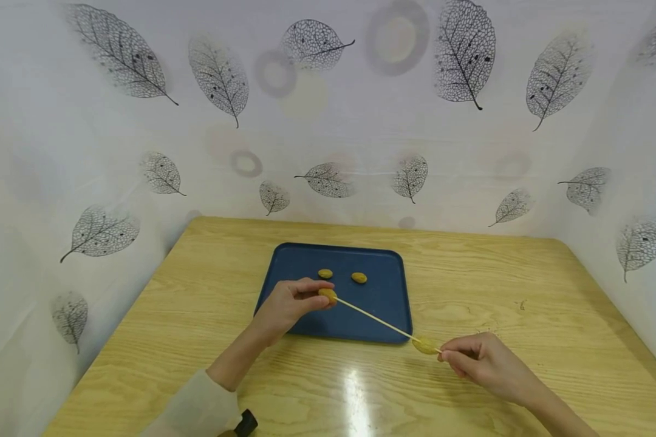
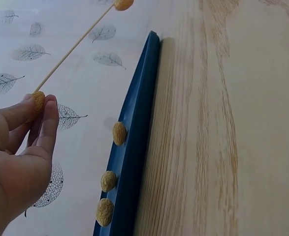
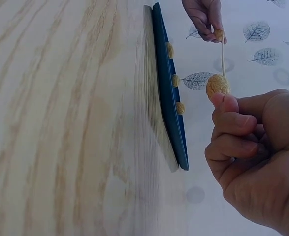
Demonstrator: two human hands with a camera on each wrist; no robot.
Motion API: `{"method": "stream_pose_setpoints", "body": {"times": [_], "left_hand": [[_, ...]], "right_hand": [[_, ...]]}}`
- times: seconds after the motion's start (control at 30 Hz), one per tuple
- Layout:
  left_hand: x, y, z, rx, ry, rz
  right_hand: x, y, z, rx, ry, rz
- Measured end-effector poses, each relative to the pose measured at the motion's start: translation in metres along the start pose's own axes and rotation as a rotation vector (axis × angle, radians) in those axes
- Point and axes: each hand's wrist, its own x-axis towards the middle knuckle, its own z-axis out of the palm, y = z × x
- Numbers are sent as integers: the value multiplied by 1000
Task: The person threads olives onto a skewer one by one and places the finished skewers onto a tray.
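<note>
A thin wooden skewer slants between both hands, over the tray and table. My left hand pinches a wrinkled yellow-brown oval piece between thumb and fingers at the skewer's far end. Another such oval piece sits on the skewer close to the other end. There my right hand pinches the stick between thumb and fingers, with its fingertips right beside that piece. The left wrist view shows three loose oval pieces in the blue tray; one of them is hidden in the head view.
The tray lies on a light wooden table. A pale cloth with a leaf print hangs behind the table and along both sides. A dark band shows near the left sleeve.
</note>
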Motion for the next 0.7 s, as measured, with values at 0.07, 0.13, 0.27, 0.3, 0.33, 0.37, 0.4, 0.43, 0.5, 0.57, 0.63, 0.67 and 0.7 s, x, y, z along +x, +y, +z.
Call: {"method": "stream_pose_setpoints", "body": {"times": [0.07, 0.13, 0.27, 0.3, 0.33, 0.37, 0.4, 0.43, 0.5, 0.57, 0.63, 0.67, 0.7], "left_hand": [[0, 0, 0, 1, -5, 2], [0, 0, 0, 4, -7, 0], [0, 0, 0, 7, -7, -6], [1, 0, 0, 9, -7, -7], [1, 0, 0, 10, -7, -8], [1, 0, 0, 11, -7, -8], [1, 0, 0, 11, -8, -9], [1, 0, 0, 13, -9, -9], [1, 0, 0, 16, -11, -8], [0, 1, 0, 20, -14, -8], [0, 1, 0, 23, -16, -9], [0, 1, 0, 21, -17, -11], [0, 1, 0, 20, -18, -13]], "right_hand": [[0, -1, 0, -4, 1, 0], [0, -1, 0, -4, 1, 4], [0, -2, 0, -18, 8, 12], [0, -2, 1, -22, 10, 14], [0, -2, 1, -27, 11, 15], [0, -3, 1, -33, 13, 15], [0, -3, 2, -37, 15, 15], [0, -3, 2, -38, 15, 16], [1, -4, 2, -42, 17, 19], [1, -4, 3, -45, 18, 23], [1, -4, 3, -44, 20, 28], [1, -4, 3, -44, 21, 28], [1, -5, 3, -43, 21, 28]]}}
